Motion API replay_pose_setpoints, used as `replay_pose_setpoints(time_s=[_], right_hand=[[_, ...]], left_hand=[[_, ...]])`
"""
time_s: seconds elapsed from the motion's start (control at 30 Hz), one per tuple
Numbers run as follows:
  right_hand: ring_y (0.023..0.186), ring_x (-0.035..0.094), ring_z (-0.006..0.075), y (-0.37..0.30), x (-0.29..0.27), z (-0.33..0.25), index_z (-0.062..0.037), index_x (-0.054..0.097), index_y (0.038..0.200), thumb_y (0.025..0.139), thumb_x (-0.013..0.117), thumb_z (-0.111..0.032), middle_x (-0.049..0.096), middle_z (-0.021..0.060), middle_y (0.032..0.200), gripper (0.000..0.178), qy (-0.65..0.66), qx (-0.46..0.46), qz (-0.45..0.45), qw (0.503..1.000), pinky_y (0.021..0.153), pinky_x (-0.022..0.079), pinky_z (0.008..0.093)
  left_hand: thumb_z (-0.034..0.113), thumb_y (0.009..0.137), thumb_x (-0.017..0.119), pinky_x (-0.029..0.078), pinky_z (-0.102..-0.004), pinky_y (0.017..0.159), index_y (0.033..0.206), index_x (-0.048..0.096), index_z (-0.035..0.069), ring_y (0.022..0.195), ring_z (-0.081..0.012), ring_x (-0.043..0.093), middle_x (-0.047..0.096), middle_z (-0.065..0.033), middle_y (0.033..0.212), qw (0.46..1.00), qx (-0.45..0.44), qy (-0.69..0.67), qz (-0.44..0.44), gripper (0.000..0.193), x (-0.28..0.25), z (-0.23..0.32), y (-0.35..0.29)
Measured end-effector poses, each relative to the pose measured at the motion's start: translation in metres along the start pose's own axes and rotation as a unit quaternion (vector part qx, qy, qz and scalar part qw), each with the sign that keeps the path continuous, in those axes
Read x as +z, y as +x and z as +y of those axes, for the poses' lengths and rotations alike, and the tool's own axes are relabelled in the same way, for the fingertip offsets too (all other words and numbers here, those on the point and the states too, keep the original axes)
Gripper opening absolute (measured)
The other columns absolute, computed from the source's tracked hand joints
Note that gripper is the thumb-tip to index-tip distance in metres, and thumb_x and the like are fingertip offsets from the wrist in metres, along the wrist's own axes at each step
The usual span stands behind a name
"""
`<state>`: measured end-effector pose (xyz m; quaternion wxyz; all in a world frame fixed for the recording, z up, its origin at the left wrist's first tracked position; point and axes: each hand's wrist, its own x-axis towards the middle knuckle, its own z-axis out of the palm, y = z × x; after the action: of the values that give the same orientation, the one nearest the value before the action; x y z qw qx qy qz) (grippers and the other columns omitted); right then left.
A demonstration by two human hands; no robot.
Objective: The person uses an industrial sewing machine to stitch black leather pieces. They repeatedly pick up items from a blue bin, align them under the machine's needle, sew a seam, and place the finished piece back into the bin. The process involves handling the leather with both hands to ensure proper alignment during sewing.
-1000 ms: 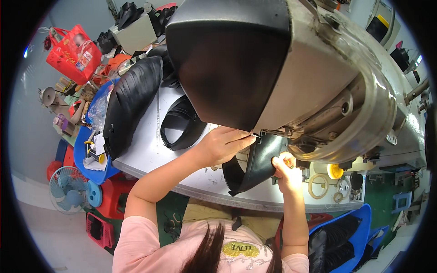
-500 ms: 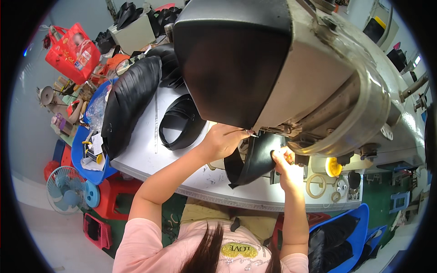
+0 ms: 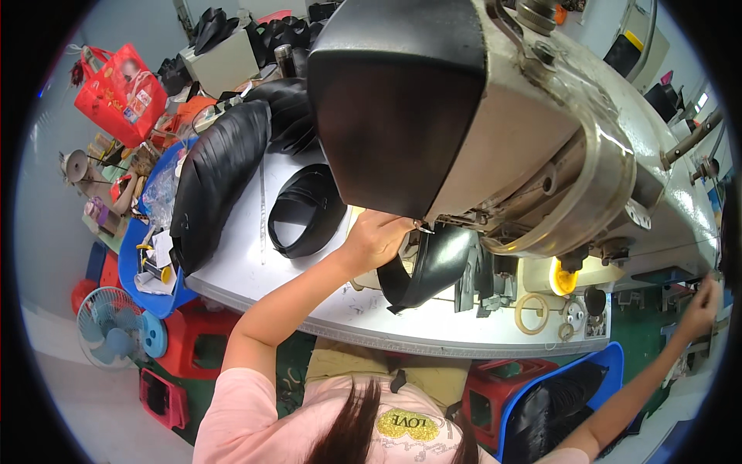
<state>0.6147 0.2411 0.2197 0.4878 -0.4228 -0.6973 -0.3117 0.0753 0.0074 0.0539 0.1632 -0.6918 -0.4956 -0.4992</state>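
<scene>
Pinching one black piece (image 3: 433, 267): left hand (image 3: 375, 240) fingers | right hand (image 3: 699, 309) unclear

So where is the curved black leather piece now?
In the head view, the curved black leather piece stands on the white table under the sewing machine head, beside the left hand.

**Big grey sewing machine, hands split wide**

Left hand (image 3: 376, 240) sits at the curved black leather piece (image 3: 433, 263) under the head of the large grey metal sewing machine (image 3: 541, 139), fingers pinched near the needle area. Right hand (image 3: 699, 305) is way off at the right edge, arm stretched out. A black leather loop (image 3: 305, 213) lies on the white worktable (image 3: 255, 267), beside a long stack of black leather panels (image 3: 216, 178).
</scene>
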Motion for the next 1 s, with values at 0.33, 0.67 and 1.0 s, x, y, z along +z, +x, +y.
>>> replay_pose_setpoints(time_s=[0.33, 0.67, 1.0], right_hand=[[0.078, 0.055, 0.0181, 0.008, 0.070, 0.105, 0.0044, 0.051, 0.109, 0.086, 0.047, -0.034, 0.057, 0.0123, 0.094, 0.045, 0.158, 0.345, 0.009, 0.925, 0.066, 0.044, 0.0299], [0.056, 0.054, 0.0138, -0.018, 0.062, 0.063, 0.0005, 0.055, 0.104, 0.086, 0.046, -0.026, 0.057, 0.0082, 0.079, 0.034, 0.263, 0.307, 0.009, 0.915, 0.046, 0.037, 0.0240], [0.085, 0.057, 0.0209, -0.114, 0.048, -0.071, 0.0034, 0.056, 0.102, 0.080, 0.051, -0.008, 0.059, 0.0130, 0.101, 0.026, 0.111, 0.224, 0.031, 0.968, 0.075, 0.044, 0.0321]], left_hand=[[-0.009, 0.062, 0.058, 0.045, -0.0326, 0.058, 0.076, 0.058, 0.001, 0.068, -0.0270, 0.057, 0.059, -0.0103, 0.075, 1.000, -0.024, -0.004, 0.018, 0.017, 0.000, 0.005, 0.000], [-0.009, 0.062, 0.058, 0.046, -0.0333, 0.059, 0.078, 0.058, 0.001, 0.070, -0.0270, 0.057, 0.059, -0.0099, 0.076, 0.999, -0.034, 0.001, 0.010, 0.019, 0.000, 0.008, -0.004], [-0.012, 0.060, 0.055, 0.047, -0.0323, 0.060, 0.077, 0.059, 0.000, 0.071, -0.0261, 0.057, 0.059, -0.0110, 0.078, 0.999, -0.027, -0.008, 0.025, 0.021, 0.006, 0.004, -0.007]])
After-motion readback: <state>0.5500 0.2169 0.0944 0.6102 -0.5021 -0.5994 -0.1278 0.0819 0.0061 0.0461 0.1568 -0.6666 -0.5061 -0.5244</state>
